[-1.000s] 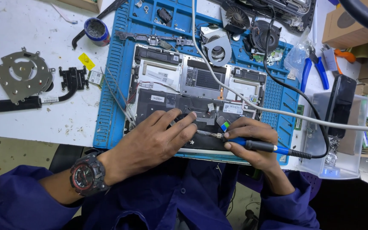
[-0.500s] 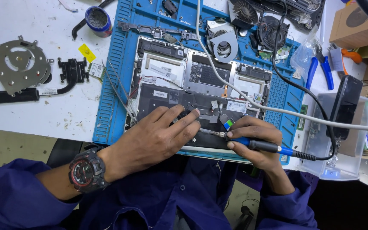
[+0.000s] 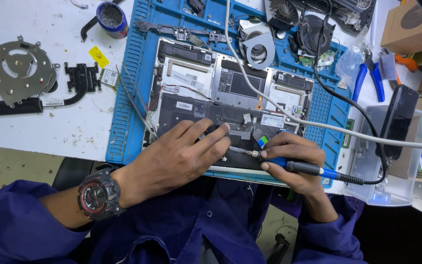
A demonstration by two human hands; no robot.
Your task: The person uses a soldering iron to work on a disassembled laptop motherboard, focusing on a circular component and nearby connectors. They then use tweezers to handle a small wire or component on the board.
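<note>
- Bright, even light falls from overhead; colours read clearly.
- The white tabletop at the upper left is nearly washed out, with little glare elsewhere.
- Shadows are soft and short, darkest under the left hand and right hand at centre.
- Focus is sharp across the centre.
- The wide lens bends the frame edges; the lower corners go dim.
</note>
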